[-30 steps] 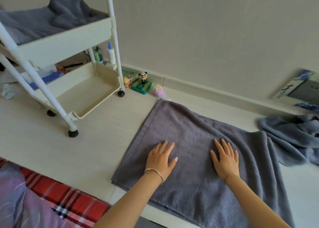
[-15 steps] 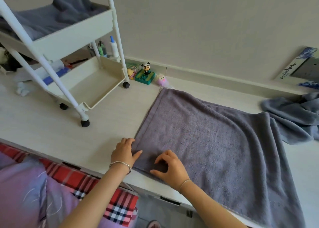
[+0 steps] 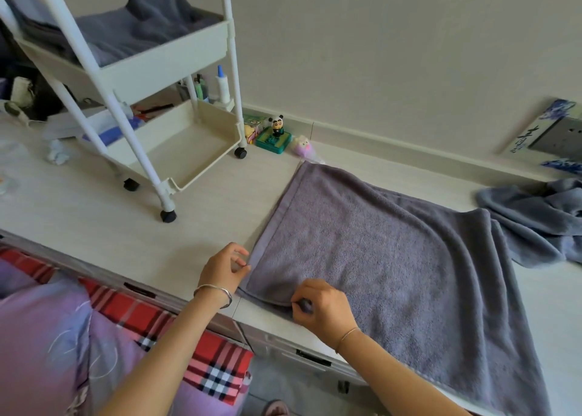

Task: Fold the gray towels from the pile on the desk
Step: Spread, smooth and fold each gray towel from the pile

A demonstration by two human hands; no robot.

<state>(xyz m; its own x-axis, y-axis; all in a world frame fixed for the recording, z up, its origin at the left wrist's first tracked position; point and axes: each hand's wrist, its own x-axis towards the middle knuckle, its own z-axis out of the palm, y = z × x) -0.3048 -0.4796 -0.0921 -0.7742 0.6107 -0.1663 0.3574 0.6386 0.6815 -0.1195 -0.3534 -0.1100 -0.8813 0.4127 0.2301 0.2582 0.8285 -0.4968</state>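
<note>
Since the earlier frame the right hand (image 3: 324,310) has dropped to the near hem, pinching it; left hand (image 3: 224,269) pinches the side hem; towel (image 3: 393,258) lies spread on the desk (image 3: 189,226); catching only one layer may skew the fold.

A home bedroom: plaid bedding (image 3: 217,362), desk toys (image 3: 277,125), storage cart (image 3: 176,69).

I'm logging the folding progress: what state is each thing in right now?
Spread towel: lying flat on the desk, near-left corner gripped.
Left hand: fingers pinch the towel's left edge.
Right hand: fingers pinch its near edge.
Towel pile: crumpled, unfolded, to the right.
Cart: standing on the desk, gray towels in its top shelf.
Panda figure: upright by the wall.
</note>
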